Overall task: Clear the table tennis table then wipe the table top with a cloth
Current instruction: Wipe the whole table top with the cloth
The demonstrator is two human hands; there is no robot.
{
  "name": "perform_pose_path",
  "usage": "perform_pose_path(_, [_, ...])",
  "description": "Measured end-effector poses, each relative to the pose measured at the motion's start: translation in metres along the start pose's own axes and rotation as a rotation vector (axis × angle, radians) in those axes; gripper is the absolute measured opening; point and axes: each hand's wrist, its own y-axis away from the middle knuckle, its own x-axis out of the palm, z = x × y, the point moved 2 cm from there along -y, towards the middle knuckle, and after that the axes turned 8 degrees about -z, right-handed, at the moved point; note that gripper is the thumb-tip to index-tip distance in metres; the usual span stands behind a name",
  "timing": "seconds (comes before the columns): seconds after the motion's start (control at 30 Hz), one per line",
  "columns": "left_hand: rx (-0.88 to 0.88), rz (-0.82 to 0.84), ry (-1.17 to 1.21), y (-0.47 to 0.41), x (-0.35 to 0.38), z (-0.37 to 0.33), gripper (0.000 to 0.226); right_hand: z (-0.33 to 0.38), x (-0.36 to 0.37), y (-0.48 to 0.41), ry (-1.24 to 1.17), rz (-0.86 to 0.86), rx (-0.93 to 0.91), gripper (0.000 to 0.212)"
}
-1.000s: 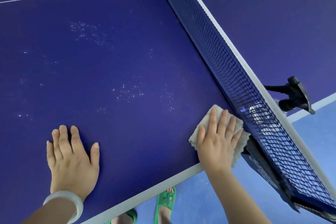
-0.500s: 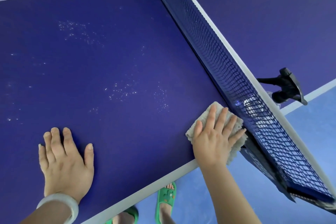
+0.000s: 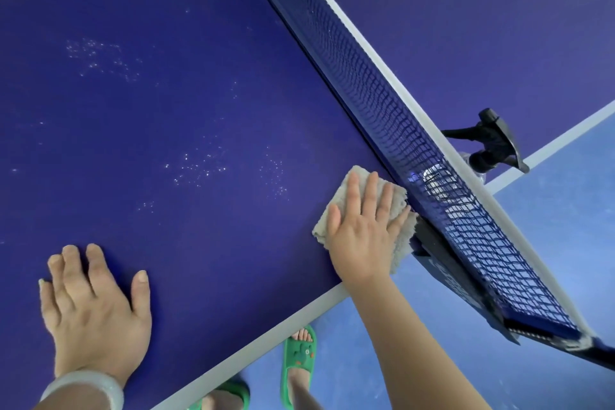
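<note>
Right hand (image 3: 362, 236) lies flat on the cloth (image 3: 344, 190), fingers straight, pressing it onto the table (image 3: 199, 276) at the near corner, hard against the net (image 3: 416, 143). Left hand (image 3: 93, 306) is spread on the bare top, holding nothing. The cloth looks soft, light and floppy, so it is best driven palm-down on its middle. Count: one cloth, one net, roughly four patches of white specks (image 3: 199, 170).

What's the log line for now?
step: wiping | right hand: pressing cloth by net | left hand: flat on table | specks: unwiped

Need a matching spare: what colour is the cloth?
Pale beige cloth, seen best in the head view.
</note>
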Motion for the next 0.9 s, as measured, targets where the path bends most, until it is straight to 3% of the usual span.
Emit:
perform_pose_path(0.27, [0.023,0.001,-0.009,0.001,0.0,0.002,0.076,-0.023,-0.001,0.006,0.074,-0.004,0.161,0.067])
perform_pose_path(0.37, [0.017,0.004,-0.002,0.0,0.0,0.002,0.077,-0.001,0.002,-0.007,-0.034,0.014,0.078,0.066])
perform_pose_path(0.53, [0.022,0.009,-0.012,-0.001,-0.002,0.001,0.076,0.013,0.002,-0.006,-0.092,0.011,-0.211,0.063])
perform_pose_path(0.8, [-0.017,0.072,-0.066,0.0,-0.011,-0.008,0.077,-0.007,0.002,-0.045,-0.085,-0.044,-0.057,0.062])
perform_pose_path(0.9, [-0.021,0.098,-0.084,0.0,-0.016,-0.011,0.078,0.03,0.004,-0.026,-0.127,-0.039,-0.264,0.061])
